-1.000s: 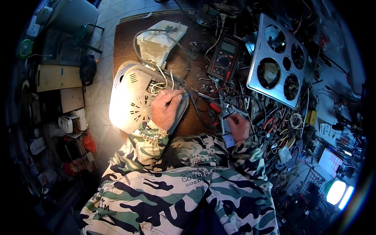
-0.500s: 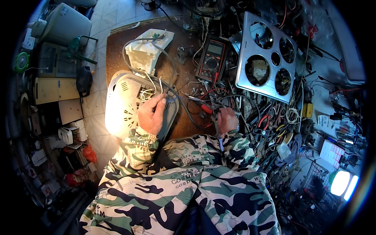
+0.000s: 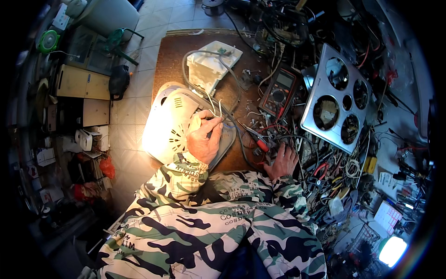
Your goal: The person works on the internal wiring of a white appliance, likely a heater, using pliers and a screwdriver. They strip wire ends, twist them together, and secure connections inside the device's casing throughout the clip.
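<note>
A beige appliance casing with vent slots (image 3: 160,130) lies on the worktable. My left hand (image 3: 204,137) rests over it, finger and thumb pinched on thin wires (image 3: 218,111) that come from an opening mostly hidden by the hand. Behind it, a white plastic housing (image 3: 206,74) has a grey cable looped over it. My right hand (image 3: 281,160) lies fingers-apart among small parts and cables at the table's right, just beside a red-handled tool (image 3: 261,143).
A multimeter (image 3: 278,88) lies behind the tool. A tilted steel panel with round holes (image 3: 330,135) sits on a heap of cables and tools at right. Cabinets (image 3: 83,83) and a green stool (image 3: 116,42) stand left, across a tiled floor; a lit lamp (image 3: 390,251) is lower right.
The view has shifted. My right hand has gone from curled fingers to spread ones, lower among the clutter. My left hand remains pinched at the wires.
</note>
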### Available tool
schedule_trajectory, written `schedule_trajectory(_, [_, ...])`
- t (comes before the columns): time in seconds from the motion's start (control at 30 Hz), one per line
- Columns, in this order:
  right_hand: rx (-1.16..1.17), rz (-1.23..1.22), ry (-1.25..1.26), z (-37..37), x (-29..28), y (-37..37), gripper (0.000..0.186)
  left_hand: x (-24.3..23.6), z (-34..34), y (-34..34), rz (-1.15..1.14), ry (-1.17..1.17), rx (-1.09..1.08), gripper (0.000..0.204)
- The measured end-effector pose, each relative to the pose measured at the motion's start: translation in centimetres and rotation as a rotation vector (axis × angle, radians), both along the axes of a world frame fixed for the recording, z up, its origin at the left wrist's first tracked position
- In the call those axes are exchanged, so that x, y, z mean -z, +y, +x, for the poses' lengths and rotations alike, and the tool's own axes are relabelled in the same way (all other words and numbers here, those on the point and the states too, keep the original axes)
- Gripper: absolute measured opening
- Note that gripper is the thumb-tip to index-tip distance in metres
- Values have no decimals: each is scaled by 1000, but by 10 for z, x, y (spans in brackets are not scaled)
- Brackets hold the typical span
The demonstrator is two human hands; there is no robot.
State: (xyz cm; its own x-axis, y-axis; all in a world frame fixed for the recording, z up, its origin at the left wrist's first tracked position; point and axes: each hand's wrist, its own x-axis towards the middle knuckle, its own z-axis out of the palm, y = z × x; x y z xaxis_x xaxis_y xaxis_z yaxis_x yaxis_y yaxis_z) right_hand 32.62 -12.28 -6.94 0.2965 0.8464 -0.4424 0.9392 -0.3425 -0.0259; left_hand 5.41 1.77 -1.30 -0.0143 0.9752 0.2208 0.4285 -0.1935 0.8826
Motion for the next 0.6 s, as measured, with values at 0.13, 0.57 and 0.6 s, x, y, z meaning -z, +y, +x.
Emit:
schedule_trajectory(0.13, [-67, 52, -93, 6, -17, 7, 94, -10, 1, 3, 25, 214, -26, 23])
schedule_trajectory(0.57, [11, 191, 39, 71, -155, 4, 57, 5, -5, 3, -329, -252, 148, 13])
schedule_trajectory(0.6, [174, 171, 445, 73, -155, 5, 58, 7, -6, 1, -360, -307, 156, 13])
